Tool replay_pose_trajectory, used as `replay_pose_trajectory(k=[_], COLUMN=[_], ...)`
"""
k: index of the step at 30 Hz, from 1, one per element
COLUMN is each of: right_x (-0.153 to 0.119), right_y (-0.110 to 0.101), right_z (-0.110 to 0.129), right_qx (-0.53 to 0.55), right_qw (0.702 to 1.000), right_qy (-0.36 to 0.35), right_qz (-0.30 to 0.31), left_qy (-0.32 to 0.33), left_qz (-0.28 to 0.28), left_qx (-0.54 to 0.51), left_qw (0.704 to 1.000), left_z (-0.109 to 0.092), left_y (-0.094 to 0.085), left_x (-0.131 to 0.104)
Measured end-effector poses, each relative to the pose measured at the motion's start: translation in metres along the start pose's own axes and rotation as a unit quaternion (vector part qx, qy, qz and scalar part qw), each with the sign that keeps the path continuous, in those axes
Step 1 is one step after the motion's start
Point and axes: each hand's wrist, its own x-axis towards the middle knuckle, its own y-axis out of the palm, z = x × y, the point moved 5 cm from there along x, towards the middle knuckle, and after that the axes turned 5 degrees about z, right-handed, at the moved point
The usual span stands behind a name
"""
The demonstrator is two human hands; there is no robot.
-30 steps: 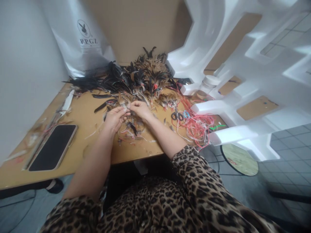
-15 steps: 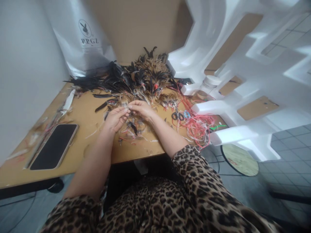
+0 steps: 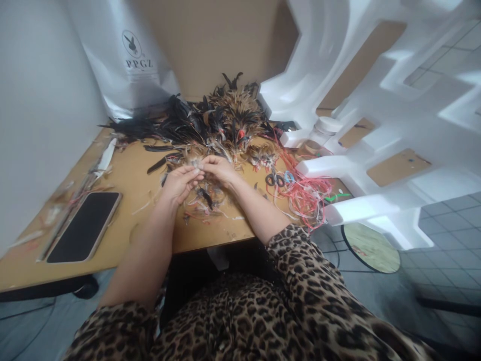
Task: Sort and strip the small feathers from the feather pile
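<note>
My left hand [image 3: 182, 183] and my right hand [image 3: 218, 169] meet over the table, fingertips almost touching. Both are closed in a pinch on a small brown feather bunch [image 3: 194, 154] with a pale, fluffy base. Its lower end is hidden by my fingers. Beneath my hands lie loose feather scraps [image 3: 205, 198] and bits of string. Behind them spreads a large heap of black feathers [image 3: 180, 123] and brown feathers [image 3: 240, 108]. A smaller brown feather cluster [image 3: 263, 155] lies to the right of my hands.
Black-handled scissors [image 3: 275, 180] rest beside tangled red and white string [image 3: 306, 195]. A phone [image 3: 84, 228] lies at the left on the table [image 3: 150, 225]. White foam packing [image 3: 361, 208] juts over the right edge, near a lidded jar [image 3: 326, 129]. A silver bag [image 3: 139, 75] stands behind.
Both hands stay on the feather bunch in nearly the same place. Only a slight shift of the fingers to the right shows.
</note>
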Motion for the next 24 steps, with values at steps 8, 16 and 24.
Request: replay_pose_trajectory(k=[8, 16, 24], right_x=[0.001, 0.0, 0.002], right_y=[-0.002, 0.005, -0.025], right_z=[0.002, 0.0, 0.015], right_qx=[-0.038, -0.012, -0.154], right_qw=[0.999, 1.0, 0.98], right_qy=[-0.015, -0.005, -0.034], right_qz=[-0.024, -0.026, -0.123], left_qy=[0.009, 0.009, 0.082], left_qz=[-0.008, -0.019, -0.091], left_qx=[0.066, 0.086, 0.017], left_qw=[0.998, 0.996, 0.992], left_z=[-0.002, -0.001, -0.013], left_y=[-0.001, -0.001, -0.018], left_x=[-0.002, -0.002, 0.003])
